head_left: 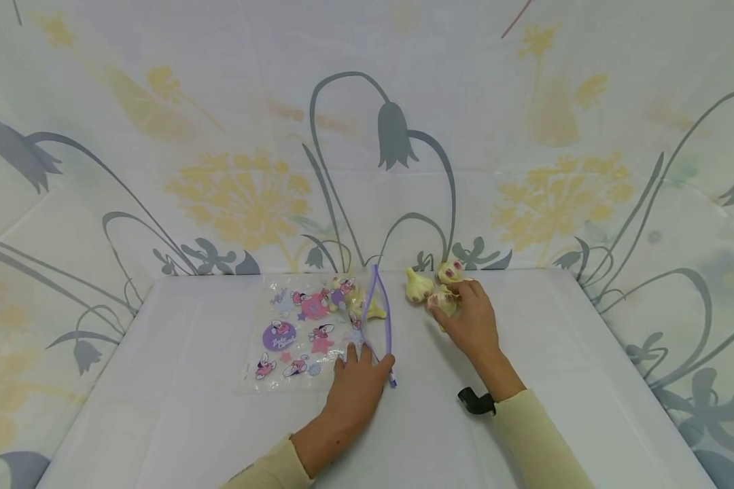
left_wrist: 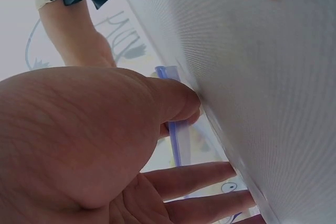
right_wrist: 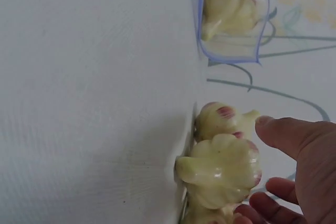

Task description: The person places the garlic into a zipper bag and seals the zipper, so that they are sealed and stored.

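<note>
A clear zip bag (head_left: 333,356) with pink and purple cartoon prints lies flat, its purple-edged mouth (head_left: 388,319) spread apart toward the right. Pale garlic (head_left: 372,307) shows inside, near the mouth. My left hand (head_left: 357,384) rests on the bag's near right corner, fingers straight and spread, thumb over the purple edging (left_wrist: 181,140). Three garlic bulbs with reddish patches cluster to the right of the bag. My right hand (head_left: 474,322) reaches around the nearest bulb (right_wrist: 220,171), thumb and fingers parted. Its thumb tip lies beside the stem of another bulb (right_wrist: 223,121).
The white tabletop (head_left: 189,428) meets a floral-printed cloth (head_left: 367,204) at its back edge, close behind the bulbs and the bag. Similar cloth hangs at both sides. A black wrist device (head_left: 476,401) sits at the right cuff.
</note>
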Motion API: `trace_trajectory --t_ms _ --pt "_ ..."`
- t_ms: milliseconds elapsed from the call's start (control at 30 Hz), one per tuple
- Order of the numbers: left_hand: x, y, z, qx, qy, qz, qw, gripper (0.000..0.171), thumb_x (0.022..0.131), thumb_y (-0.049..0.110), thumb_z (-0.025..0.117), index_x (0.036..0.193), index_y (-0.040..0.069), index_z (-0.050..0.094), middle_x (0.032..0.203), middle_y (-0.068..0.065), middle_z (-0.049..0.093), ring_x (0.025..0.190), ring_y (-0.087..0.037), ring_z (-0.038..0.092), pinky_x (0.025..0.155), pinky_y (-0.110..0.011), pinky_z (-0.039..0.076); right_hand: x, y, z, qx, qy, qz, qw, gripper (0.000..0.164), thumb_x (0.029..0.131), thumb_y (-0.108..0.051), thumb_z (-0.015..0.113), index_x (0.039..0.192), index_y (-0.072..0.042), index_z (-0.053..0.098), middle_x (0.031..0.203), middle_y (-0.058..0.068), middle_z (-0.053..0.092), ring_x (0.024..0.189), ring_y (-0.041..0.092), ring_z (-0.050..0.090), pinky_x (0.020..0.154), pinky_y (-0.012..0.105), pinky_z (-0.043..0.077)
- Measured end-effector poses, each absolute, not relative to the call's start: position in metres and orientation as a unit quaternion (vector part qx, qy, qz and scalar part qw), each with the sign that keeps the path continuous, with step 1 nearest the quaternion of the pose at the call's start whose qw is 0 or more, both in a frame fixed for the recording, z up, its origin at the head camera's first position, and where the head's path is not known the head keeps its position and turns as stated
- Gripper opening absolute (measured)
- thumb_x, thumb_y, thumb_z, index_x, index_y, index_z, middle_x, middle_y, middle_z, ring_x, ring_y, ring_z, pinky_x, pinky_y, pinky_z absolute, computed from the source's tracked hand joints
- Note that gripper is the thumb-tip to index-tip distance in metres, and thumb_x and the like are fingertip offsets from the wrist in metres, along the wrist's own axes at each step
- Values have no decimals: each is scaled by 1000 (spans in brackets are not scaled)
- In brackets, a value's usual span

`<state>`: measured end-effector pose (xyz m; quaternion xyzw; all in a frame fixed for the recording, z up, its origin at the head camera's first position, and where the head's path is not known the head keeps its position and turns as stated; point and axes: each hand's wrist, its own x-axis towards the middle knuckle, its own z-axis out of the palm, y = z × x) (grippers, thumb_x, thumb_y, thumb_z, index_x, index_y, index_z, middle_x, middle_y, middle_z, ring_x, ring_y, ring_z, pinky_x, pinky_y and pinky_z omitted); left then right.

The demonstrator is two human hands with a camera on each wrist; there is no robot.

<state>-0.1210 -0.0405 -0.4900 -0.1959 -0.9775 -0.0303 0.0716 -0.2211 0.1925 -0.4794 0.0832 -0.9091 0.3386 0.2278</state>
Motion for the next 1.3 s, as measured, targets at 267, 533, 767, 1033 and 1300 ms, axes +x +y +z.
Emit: trace_trajectory --t_ms 267,533,767,1033,1300 --pt "-121 -40 -488 -191 -980 -37 47 31 100 12 73 128 24 67 129 -26 67 125 -53 62 91 -64 57 -222 191 -487 75 -917 337 198 50 80 -14 92 119 5 67 119 21 61 110 38 62 99 52 51" --pt "-121 -40 -488 -192 -980 -33 52 31 99 13 74 127 24 67 128 -26 68 124 -52 63 90 -63 58 -220 189 -487 66 -926 331 169 50 80 -11 92 121 4 67 113 21 62 100 37 63 89 51 52" --pt "-121 -41 -487 -190 -980 -34 45 31 99 13 74 127 24 66 129 -26 67 125 -52 62 91 -63 57 -221 189 -489 62 -938 319 124 54 82 -12 89 127 1 64 112 20 66 96 33 62 85 49 51" --pt "-122 -41 -487 -188 -981 -31 35 32 99 13 74 128 25 66 130 -25 66 126 -52 61 93 -63 56 -221 188 -491 68 -940 316 111 58 81 -10 88 130 3 60 112 21 65 94 32 61 84 50 52" --pt "-122 -41 -488 -190 -980 -30 45 30 100 12 72 127 24 65 129 -26 66 125 -52 62 91 -63 57 -221 187 -491 80 -937 317 118 57 79 -7 85 130 3 60 110 19 63 91 29 59 81 45 51"
